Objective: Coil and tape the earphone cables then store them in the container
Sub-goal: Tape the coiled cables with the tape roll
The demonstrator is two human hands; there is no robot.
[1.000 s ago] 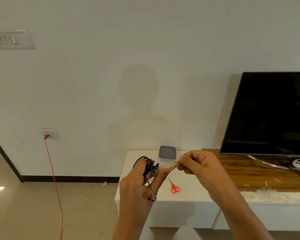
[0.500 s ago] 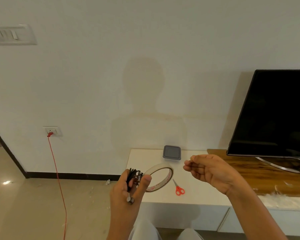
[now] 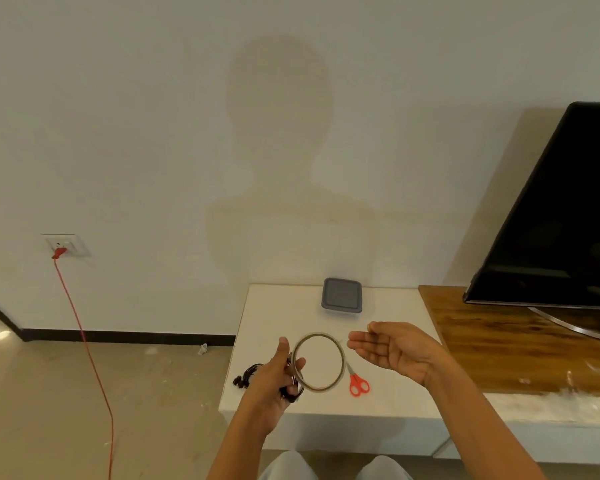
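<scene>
My left hand (image 3: 274,375) hovers over the front left of the white tabletop (image 3: 388,403). It pinches the left rim of a thin tape roll (image 3: 340,358), which stands upright as a ring. It also holds a coiled black earphone cable (image 3: 248,374), whose loops show on both sides of the hand. My right hand (image 3: 395,351) floats just right of the ring, palm up and fingers spread, with nothing in it. A grey lidded container (image 3: 342,294) sits shut at the back of the table by the wall.
Red-handled scissors (image 3: 359,384) lie on the table below my right hand. A wooden top (image 3: 499,341) carries a black TV (image 3: 561,220) at the right. A red cord (image 3: 84,341) hangs from a wall socket down to the floor at the left.
My right hand has released the tape end and opened, drawing away to the right. My left hand has dropped lower over the table, and the tape roll now shows as a full ring.
</scene>
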